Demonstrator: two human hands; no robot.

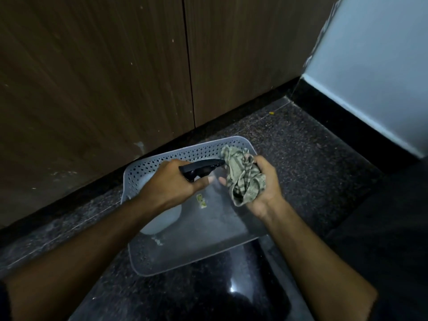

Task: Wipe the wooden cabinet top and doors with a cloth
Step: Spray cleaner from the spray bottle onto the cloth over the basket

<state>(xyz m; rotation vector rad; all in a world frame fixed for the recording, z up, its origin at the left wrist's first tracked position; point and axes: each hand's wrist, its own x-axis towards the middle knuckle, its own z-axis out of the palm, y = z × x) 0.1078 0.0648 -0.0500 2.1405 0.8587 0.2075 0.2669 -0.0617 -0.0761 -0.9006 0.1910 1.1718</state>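
Basket (148,163) on the floor (301,158) before the cabinet doors (92,77), bottle (162,218) in the basket's left side, cloth (243,177) above its right side, wall (370,77) to the right.

Head-worn, looking steeply down and forward from close above both hands; just beyond the fingers (257,162) a basket (162,156), farther ahead the cabinet doors (104,77), dark floor (312,147) around. Single view only.

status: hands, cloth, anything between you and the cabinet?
Left hand grips spray bottle. Right hand holds cloth, nozzle aimed at it. Basket before cabinet doors.
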